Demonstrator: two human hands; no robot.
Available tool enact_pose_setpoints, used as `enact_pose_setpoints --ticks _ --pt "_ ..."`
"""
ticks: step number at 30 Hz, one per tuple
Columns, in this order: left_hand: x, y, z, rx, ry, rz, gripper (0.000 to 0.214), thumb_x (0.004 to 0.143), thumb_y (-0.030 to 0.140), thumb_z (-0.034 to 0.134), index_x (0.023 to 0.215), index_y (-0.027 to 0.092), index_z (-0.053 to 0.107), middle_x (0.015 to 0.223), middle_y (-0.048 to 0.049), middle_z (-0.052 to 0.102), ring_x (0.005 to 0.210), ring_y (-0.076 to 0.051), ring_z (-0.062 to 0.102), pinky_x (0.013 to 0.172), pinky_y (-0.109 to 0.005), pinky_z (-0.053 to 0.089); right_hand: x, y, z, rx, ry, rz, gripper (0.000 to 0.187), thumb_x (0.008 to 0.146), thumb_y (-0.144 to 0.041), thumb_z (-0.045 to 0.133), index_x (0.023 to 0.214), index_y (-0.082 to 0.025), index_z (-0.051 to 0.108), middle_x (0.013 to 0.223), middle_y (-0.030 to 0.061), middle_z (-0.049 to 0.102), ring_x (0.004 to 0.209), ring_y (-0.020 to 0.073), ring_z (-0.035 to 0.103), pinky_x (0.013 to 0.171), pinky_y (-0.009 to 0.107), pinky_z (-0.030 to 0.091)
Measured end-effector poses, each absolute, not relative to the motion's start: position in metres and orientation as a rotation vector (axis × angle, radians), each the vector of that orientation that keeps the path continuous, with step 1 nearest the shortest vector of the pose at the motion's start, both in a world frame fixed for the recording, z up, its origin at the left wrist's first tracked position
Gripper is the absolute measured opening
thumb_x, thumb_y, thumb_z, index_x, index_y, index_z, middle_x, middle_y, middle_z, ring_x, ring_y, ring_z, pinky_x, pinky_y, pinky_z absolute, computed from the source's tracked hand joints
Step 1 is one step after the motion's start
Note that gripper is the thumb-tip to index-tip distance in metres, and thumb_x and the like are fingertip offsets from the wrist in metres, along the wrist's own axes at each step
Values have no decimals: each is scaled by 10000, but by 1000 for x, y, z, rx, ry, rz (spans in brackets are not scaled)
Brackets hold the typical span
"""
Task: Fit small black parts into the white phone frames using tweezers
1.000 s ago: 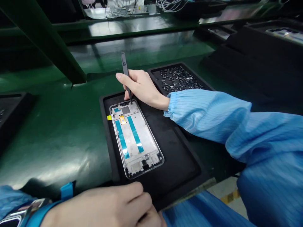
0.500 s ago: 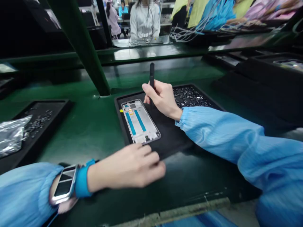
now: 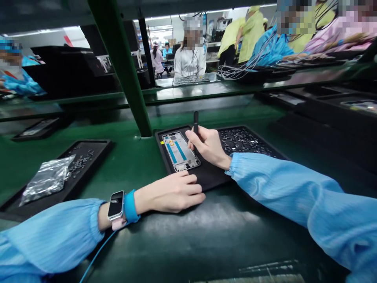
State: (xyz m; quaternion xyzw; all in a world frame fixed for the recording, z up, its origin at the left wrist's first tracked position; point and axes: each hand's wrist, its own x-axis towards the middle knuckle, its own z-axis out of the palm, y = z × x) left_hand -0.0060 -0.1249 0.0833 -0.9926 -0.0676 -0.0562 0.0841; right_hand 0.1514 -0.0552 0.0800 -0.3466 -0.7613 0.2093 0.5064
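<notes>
A silver phone frame with two blue strips lies in a black tray on the green belt. My right hand is closed round black tweezers, held upright just right of the frame. My left hand rests on the tray's near edge, its fingers curled loosely and close together, touching the tray just below the frame. Nothing shows in it. A watch and a blue wrist strap sit on my left wrist.
A second black tray with several small dark parts lies right of my right hand. At left stands another tray with a crumpled plastic bag. A green post rises behind. Several people work at benches beyond.
The view has lifted and pulled back, showing the room. My right hand took the tweezers off the frame's top end to its right side. My left hand came up to the tray's edge.
</notes>
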Motion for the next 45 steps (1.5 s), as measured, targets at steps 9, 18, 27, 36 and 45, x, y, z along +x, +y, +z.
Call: enact_pose_setpoints --ticks 9,18,27,36,45 --pt "-21 -53 68 -2740 -913 -83 355 830 76 396 1095 228 577 977 -62 562 887 -199 474 780 -318 384 153 -51 77 -845 -1847 522 344 878 -417 450 637 -176 500 553 -4 562 510 126 545 556 253 419" --pt "-39 14 43 -2278 -1509 -303 377 878 235 366 1193 92 514 1264 -207 438 1177 -388 344 922 -514 293 151 -53 73 -836 -1874 622 311 878 -384 451 660 -170 506 546 -15 553 511 114 558 558 234 418" --pt "-38 14 39 -2294 -1608 -260 330 887 256 348 1095 82 537 1128 -179 551 1080 -287 476 888 -402 381 151 -54 70 -842 -1889 628 316 874 -379 449 634 -176 485 538 -13 550 513 122 559 564 247 419" --pt "-35 12 40 -2359 -1663 -231 372 889 201 341 1184 26 485 1263 -208 483 1209 -285 408 978 -383 339 151 -57 78 -836 -1928 580 348 869 -373 442 576 -188 470 516 -5 556 493 126 549 541 239 414" --pt "-22 12 34 -2335 -1741 -330 320 904 272 452 1161 89 509 1264 -140 493 1218 -250 415 990 -443 340 162 -55 78 -852 -2007 465 441 868 -484 422 539 -200 491 501 19 569 462 145 542 517 270 419"
